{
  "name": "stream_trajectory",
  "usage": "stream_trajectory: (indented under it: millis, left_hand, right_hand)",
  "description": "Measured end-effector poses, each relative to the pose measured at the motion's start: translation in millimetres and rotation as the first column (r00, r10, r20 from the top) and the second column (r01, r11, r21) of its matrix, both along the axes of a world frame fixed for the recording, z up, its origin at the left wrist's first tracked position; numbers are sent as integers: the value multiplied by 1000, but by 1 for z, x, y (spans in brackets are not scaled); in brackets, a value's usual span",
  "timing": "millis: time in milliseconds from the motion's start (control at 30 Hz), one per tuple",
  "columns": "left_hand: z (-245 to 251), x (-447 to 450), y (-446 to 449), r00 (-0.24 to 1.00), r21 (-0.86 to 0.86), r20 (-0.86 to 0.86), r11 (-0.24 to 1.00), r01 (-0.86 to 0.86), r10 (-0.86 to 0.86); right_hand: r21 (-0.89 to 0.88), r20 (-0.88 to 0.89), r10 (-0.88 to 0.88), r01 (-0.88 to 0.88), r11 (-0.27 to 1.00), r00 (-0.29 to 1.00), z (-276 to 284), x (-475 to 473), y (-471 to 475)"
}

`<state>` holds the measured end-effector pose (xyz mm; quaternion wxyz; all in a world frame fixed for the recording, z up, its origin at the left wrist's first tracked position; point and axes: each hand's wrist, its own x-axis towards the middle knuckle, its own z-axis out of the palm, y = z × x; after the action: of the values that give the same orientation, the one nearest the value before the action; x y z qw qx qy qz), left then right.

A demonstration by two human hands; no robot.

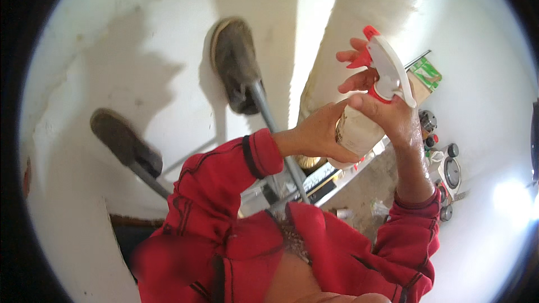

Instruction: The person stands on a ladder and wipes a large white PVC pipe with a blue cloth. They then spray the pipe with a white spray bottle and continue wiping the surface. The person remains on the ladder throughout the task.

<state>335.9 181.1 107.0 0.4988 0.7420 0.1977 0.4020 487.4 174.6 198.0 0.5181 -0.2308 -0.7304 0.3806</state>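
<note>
A spray bottle [362, 130] with a whitish body and a white and red trigger head is held tilted in front of my chest. My left hand [322, 132] is wrapped around the lower part of its body. My right hand [389, 113] grips the neck just below the spray head [389, 65], its thumb across the bottle's shoulder. Some right fingers are spread near the red trigger [360, 59]; whether they press it, I cannot tell. Wetness glistens on the right wrist. Both arms wear red sleeves with dark trim.
Two dark brown shoes [236, 63] [126, 141] stand on grey metal tubes at the left, against a pale surface. Several lidded containers [452, 172] and a green and white packet [426, 72] are at the right. A bristled brush [310, 162] lies below the bottle.
</note>
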Motion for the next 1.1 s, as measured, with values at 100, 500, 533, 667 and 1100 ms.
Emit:
stream_trajectory:
  millis: [100,500,533,667,1100]
  left_hand:
    - [-41,-17,-16,985,140,-41,977,-159,166]
    - [-172,-59,-87,870,-61,-347,917,-395,351]
    - [-183,-59,-93,854,-12,-330,903,-430,403]
    - [-190,-61,-99,899,-280,-350,887,-367,262]
    - [-197,-136,-106,573,304,-552,786,-538,606]
  right_hand:
    - [-151,29,-65,68,986,997,-44,-9,-11]
    - [-537,128,-78,135,832,989,-208,-52,-45]
    - [-519,174,-61,144,842,983,-215,-53,-46]
    - [-486,188,-43,131,864,981,-218,-58,-50]
    - [-610,77,-77,107,785,994,-233,-48,-38]
